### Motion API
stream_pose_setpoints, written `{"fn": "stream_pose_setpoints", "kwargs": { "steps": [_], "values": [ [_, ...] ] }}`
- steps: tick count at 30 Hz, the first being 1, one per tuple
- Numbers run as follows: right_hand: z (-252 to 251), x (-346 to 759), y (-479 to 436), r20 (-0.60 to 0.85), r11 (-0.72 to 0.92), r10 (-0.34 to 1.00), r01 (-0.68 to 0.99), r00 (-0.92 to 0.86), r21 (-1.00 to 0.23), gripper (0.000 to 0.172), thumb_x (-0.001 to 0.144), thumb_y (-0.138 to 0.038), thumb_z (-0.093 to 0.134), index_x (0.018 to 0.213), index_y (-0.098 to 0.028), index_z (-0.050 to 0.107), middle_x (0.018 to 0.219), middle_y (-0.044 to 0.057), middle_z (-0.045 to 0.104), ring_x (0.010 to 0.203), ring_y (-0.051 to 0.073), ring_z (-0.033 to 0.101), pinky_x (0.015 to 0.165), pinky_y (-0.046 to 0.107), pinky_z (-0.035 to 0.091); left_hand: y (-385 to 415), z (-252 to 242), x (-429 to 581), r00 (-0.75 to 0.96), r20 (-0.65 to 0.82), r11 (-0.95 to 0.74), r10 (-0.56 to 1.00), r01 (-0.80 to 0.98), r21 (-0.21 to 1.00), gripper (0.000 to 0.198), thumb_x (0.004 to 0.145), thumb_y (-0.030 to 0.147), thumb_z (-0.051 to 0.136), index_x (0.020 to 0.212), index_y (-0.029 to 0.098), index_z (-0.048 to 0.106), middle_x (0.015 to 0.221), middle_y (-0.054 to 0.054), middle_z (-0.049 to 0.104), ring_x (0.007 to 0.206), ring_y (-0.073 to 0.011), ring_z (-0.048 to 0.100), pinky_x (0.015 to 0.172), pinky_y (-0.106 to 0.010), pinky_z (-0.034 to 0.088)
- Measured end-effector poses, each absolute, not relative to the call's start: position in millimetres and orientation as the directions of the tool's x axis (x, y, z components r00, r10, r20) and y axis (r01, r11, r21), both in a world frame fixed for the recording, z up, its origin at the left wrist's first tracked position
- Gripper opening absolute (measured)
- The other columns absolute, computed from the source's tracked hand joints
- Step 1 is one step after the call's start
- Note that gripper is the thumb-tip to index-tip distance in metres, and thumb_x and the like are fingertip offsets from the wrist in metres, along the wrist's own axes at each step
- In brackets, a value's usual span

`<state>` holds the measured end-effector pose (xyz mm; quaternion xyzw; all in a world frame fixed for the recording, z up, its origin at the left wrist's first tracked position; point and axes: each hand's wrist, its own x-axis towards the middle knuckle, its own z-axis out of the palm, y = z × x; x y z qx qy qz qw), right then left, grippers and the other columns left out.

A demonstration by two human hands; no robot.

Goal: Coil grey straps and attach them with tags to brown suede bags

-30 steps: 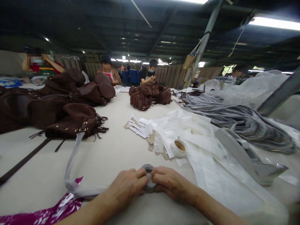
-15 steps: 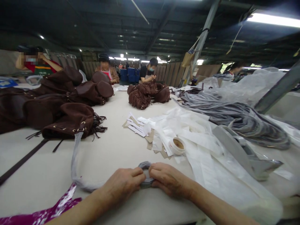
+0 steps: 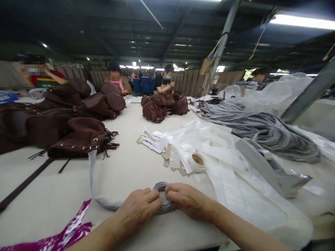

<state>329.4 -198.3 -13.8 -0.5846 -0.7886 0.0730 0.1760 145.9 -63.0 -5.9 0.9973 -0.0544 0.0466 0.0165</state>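
Both hands grip a small round coil of plastic-wrapped strap [image 3: 160, 186] just above the table's near edge. My left hand [image 3: 142, 207] pinches the coil's left side, its fingers closed. From the right, my right hand [image 3: 184, 200] holds the opposite side with bent fingers; the fingertips are partly hidden. The strap's loose wrapped length [image 3: 92, 177] runs from under my left hand, across the table, up to the eyelets of a dark brown fringed bag [image 3: 81, 136] lying on its side.
More brown bags [image 3: 52, 122] are heaped at left, others [image 3: 162, 106] farther back. White sheets [image 3: 222, 157], a tape roll [image 3: 198, 162], card pieces [image 3: 154, 141], a tape dispenser [image 3: 261, 170] and bundled wrapped straps [image 3: 267, 132] lie right. Purple plastic [image 3: 68, 233] is near left. Several co-workers sit opposite.
The loose strap length has been drawn to the right, nearer the coil. Both hands stay on the coil. The view has shifted slightly.
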Motion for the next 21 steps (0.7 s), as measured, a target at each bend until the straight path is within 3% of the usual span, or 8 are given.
{"fn": "stream_pose_setpoints", "kwargs": {
  "steps": [4, 7, 10, 13, 18, 21],
  "values": [
    [-12, 317, -198, 0.202, 0.243, 0.961, 0.921, -0.187, -0.304, 0.015, 0.094, -0.014, 0.044, 0.094, -0.017, 0.059, 0.095, 0.004, 0.063, 0.080, 0.016, 0.057, 0.072, 0.026, 0.044, -80, -27, 151, 0.978, 0.203, -0.998, 0.043, 0.032, 0.057, 0.015, 0.086, 0.008, 0.048, 0.093, 0.019, 0.055, 0.086, -0.003, 0.062, 0.073, -0.0170, 0.060, 0.065, -0.025, 0.051],
    [-19, 308, -203, 0.193, 0.172, 0.975, 0.916, -0.107, -0.363, 0.008, 0.093, -0.021, 0.051, 0.093, -0.017, 0.058, 0.091, 0.004, 0.062, 0.078, 0.016, 0.057, 0.070, 0.025, 0.044, -95, -42, 151, 0.958, 0.258, -0.989, 0.127, 0.102, 0.108, 0.014, 0.085, 0.009, 0.049, 0.093, 0.019, 0.055, 0.087, -0.004, 0.062, 0.075, -0.0181, 0.061, 0.067, -0.027, 0.052],
    [-21, 312, -205, 0.170, 0.181, 0.979, 0.879, -0.116, -0.440, 0.007, 0.092, -0.023, 0.055, 0.088, -0.018, 0.056, 0.088, 0.002, 0.060, 0.078, 0.015, 0.056, 0.070, 0.025, 0.045, -88, -33, 147, 0.985, 0.170, -0.989, 0.019, -0.007, 0.148, 0.010, 0.086, 0.014, 0.054, 0.094, 0.020, 0.054, 0.091, -0.002, 0.063, 0.078, -0.0172, 0.061, 0.069, -0.026, 0.052],
    [-19, 324, -205, 0.159, 0.193, 0.978, 0.860, -0.132, -0.472, 0.005, 0.090, -0.021, 0.055, 0.086, -0.019, 0.055, 0.087, 0.001, 0.058, 0.079, 0.015, 0.055, 0.071, 0.025, 0.045, -67, -14, 145, 0.993, 0.095, -0.977, -0.067, -0.084, 0.194, 0.019, 0.084, 0.016, 0.059, 0.100, 0.020, 0.051, 0.097, -0.001, 0.064, 0.084, -0.0171, 0.062, 0.073, -0.025, 0.051],
    [-8, 333, -201, 0.162, 0.255, 0.965, 0.884, -0.206, -0.392, 0.011, 0.093, -0.020, 0.050, 0.084, -0.019, 0.056, 0.085, 0.001, 0.058, 0.076, 0.015, 0.053, 0.068, 0.025, 0.042, -54, -10, 152, 0.978, 0.120, -0.983, -0.171, -0.178, 0.052, 0.005, 0.088, 0.015, 0.052, 0.090, 0.020, 0.051, 0.086, -0.001, 0.063, 0.075, -0.0176, 0.061, 0.066, -0.026, 0.049],
    [-4, 325, -199, 0.144, 0.250, 0.966, 0.925, -0.217, -0.285, 0.015, 0.091, -0.012, 0.045, 0.084, -0.018, 0.057, 0.085, 0.002, 0.059, 0.076, 0.016, 0.053, 0.067, 0.026, 0.041, -74, -26, 158, 0.969, 0.239, -0.998, -0.061, -0.064, 0.008, 0.014, 0.086, 0.008, 0.045, 0.081, 0.020, 0.049, 0.075, -0.001, 0.060, 0.065, -0.0172, 0.059, 0.059, -0.025, 0.047]
  ]
}}
